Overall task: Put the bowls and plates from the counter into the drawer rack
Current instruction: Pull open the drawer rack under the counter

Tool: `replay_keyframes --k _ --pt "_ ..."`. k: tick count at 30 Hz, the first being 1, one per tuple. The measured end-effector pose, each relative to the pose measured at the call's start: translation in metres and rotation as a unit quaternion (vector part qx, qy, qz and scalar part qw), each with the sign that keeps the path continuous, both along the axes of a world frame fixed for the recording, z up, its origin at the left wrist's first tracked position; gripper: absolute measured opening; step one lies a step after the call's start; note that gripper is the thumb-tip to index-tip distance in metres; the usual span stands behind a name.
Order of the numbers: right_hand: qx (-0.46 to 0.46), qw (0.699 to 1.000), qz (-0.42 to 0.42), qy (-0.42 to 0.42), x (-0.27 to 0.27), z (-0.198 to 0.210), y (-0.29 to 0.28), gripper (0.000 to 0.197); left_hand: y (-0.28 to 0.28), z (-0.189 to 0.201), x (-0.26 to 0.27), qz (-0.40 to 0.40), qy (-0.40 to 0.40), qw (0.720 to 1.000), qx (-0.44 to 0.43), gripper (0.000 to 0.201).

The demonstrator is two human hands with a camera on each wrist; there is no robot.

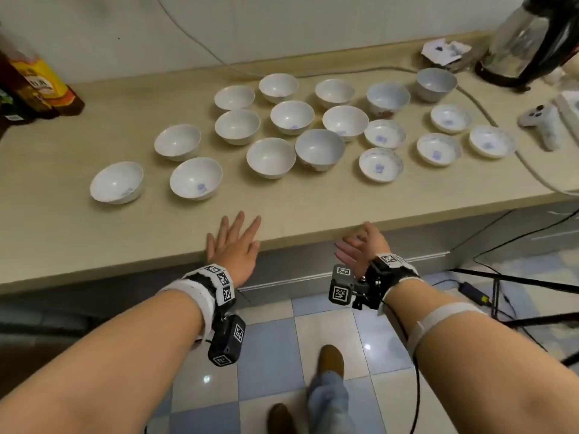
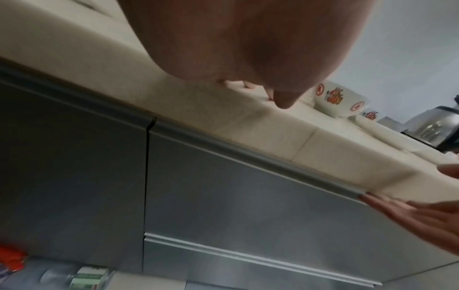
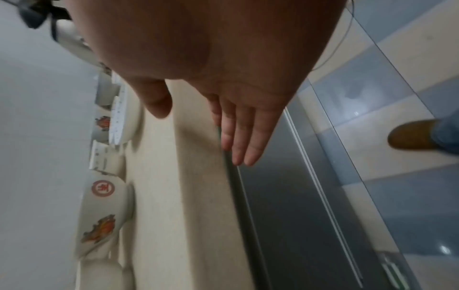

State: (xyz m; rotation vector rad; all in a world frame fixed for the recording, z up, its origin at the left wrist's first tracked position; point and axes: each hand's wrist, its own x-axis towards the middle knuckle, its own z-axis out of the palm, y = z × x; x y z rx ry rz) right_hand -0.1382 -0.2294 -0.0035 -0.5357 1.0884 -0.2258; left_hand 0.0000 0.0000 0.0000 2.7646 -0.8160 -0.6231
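I judge that I am at the very start, with the drawer (image 2: 248,196) under the counter (image 1: 297,214) not yet open and no dish lifted; my left hand (image 1: 233,245) lies flat on the counter's front edge, fingers straight and spread, holding nothing; my right hand (image 1: 360,245) is at the counter's lip, fingers (image 3: 238,141) straight and empty, just at the drawer's top groove. Next I must hook those fingers into the groove and pull; the white bowls (image 1: 271,158) and shallow plates (image 1: 380,164) stand upright, spread over the counter, some with red and orange prints outside.
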Motion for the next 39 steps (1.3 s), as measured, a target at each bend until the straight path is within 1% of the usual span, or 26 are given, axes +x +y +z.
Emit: replay_keyframes --k 4,6,8,10,13,15,16,19,20,21,23,27,33,37,39 --pt "0.062 0.994 -0.077 -0.045 0.013 -0.007 -0.013 0.078 -0.001 -0.005 -0.002 -0.007 -0.035 0.999 0.027 0.06" --pt "0.075 0.992 -0.086 -0.058 0.014 -0.012 -0.015 0.081 -0.001 -0.005 -0.002 -0.01 -0.029 0.999 0.037 0.061" --pt "0.077 0.993 -0.066 -0.066 0.011 -0.015 -0.017 0.08 -0.001 -0.004 0.0 -0.015 -0.016 0.999 0.046 0.063" --pt "0.068 0.994 -0.043 -0.072 0.009 -0.015 -0.017 0.083 -0.002 -0.001 0.002 -0.016 -0.001 0.999 0.04 0.063" --pt "0.047 0.998 -0.021 -0.041 0.002 -0.017 -0.009 0.092 -0.001 0.003 0.005 -0.008 0.029 0.999 0.032 0.063" --pt "0.038 0.999 -0.015 -0.024 -0.007 -0.018 -0.004 0.087 -0.001 0.006 0.006 -0.005 0.045 0.999 0.027 0.062" --pt "0.037 0.999 -0.015 -0.015 -0.012 -0.02 -0.002 0.081 -0.001 0.007 0.006 -0.007 0.049 0.998 0.027 0.062" --pt "0.039 0.999 0.003 0.006 -0.028 -0.018 0.006 0.052 -0.001 0.01 0.009 -0.011 0.057 0.998 0.03 0.061" --pt "0.036 0.999 0.009 0.016 -0.034 -0.018 0.009 0.047 0.0 0.01 0.01 -0.013 0.064 0.997 0.032 0.061" --pt "0.029 0.999 0.015 0.027 -0.04 -0.019 0.013 0.047 0.0 0.012 0.011 -0.015 0.071 0.997 0.033 0.061" --pt "0.015 0.998 0.026 0.054 -0.051 -0.021 0.02 0.055 0.0 0.015 0.013 -0.015 0.084 0.996 0.034 0.061" --pt "-0.009 0.994 0.024 0.108 -0.076 -0.027 0.036 0.049 0.001 0.017 0.014 -0.022 0.084 0.996 0.036 0.062" --pt "-0.007 0.994 0.014 0.109 -0.111 -0.026 0.056 0.033 0.001 0.022 0.02 -0.038 0.089 0.995 0.034 0.066" --pt "-0.003 0.994 0.013 0.112 -0.129 -0.024 0.061 0.032 0.002 0.023 0.022 -0.047 0.085 0.995 0.031 0.071" --pt "0.003 0.993 0.022 0.119 -0.137 -0.02 0.063 0.026 0.002 0.021 0.021 -0.048 0.076 0.995 0.035 0.074"
